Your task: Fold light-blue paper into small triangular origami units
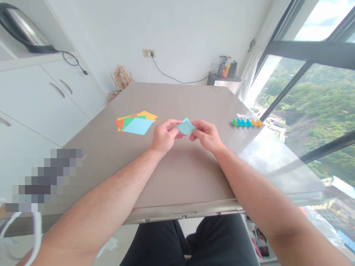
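Note:
A small piece of folded light-blue paper (185,127) is held up over the middle of the table, with a pointed flap at its top. My left hand (164,136) pinches its left side between thumb and fingers. On the right side, my right hand (205,133) grips the same paper in a like pinch. The fingertips hide the paper's side corners. Left of my left hand lies a fanned stack of square paper sheets (138,126) in light blue, green, orange and yellow.
A row of several small folded paper figures (245,123), green, blue and orange, stands near the table's right edge by the window. The grey-brown table (177,177) spans the view. Bottles (227,68) stand on a dark cabinet behind it. A blurred patch (47,177) covers the left edge.

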The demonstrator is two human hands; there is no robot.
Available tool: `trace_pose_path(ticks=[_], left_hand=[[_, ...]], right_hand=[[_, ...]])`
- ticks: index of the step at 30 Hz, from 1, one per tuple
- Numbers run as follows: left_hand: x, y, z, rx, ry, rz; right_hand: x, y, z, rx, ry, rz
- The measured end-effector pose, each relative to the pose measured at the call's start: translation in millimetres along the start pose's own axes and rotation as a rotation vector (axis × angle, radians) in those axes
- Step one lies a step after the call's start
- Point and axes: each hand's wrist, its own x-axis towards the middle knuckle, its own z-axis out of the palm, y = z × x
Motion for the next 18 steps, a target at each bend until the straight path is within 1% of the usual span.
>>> trace_pose_path(ticks=[8,13,18], left_hand=[[-1.0,0.0,1.6,-0.015,0.009,-0.002],[-0.4,-0.6,2.6,-0.056,0.032,-0.028],[-0.1,0.1,3.5,-0.088,0.055,-0.065]], right_hand=[[0.6,1.5,-0.1,-0.039,0.022,0.005],[0.4,-1.1,0.9,-0.042,0.034,0.004],[0.8,0.7,0.9,-0.005,0.063,0.043]])
